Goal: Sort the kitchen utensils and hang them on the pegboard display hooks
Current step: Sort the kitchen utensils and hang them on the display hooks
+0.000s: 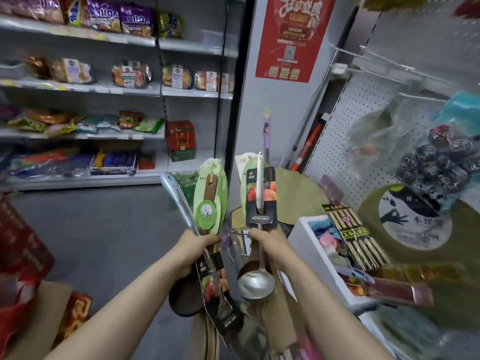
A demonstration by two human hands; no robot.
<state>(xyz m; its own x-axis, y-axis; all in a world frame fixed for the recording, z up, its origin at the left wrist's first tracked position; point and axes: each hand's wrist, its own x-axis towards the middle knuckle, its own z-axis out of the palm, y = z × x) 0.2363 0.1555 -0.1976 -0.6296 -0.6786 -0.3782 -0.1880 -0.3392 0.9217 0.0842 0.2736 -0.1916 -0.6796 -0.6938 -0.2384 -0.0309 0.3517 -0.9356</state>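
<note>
My left hand (198,246) grips a bunch of utensils: a wooden spoon on a green card (211,201), a steel handle (174,189) and a dark carded piece hanging below. My right hand (265,240) grips another bunch with a steel ladle (255,283), bowl down, and its white handle on a black card (261,201). Both bunches stand upright in front of me. The white pegboard (345,120) with wire hooks (374,67) stands at the right.
A white box (309,237) of small goods and a chopstick pack (353,235) sit at the right. Bags of steel scourers (439,162) hang on the pegboard. Snack shelves (104,89) fill the left. Red cartons (18,255) stand at lower left.
</note>
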